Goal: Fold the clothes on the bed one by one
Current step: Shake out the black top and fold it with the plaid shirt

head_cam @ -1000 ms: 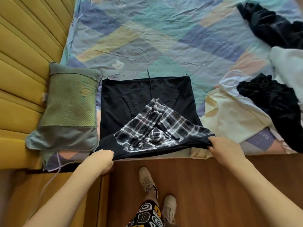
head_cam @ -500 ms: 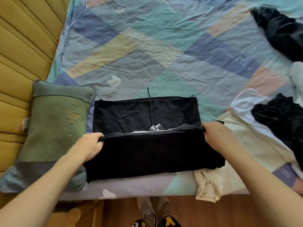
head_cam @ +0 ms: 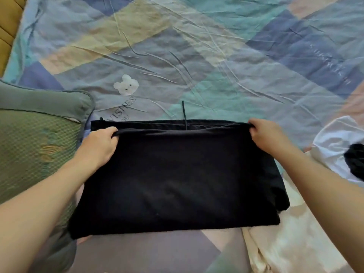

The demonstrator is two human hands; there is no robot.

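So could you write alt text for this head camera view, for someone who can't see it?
Two bare hands, left hand and right hand, grip the far corners of a black folded garment on a pastel patchwork bedsheet. A green quilted pillow lies to its left, cream and white clothes to its right.

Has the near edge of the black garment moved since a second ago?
Yes. Both hands carried the black garment edge away from the person, up to its far edge near the bear print.
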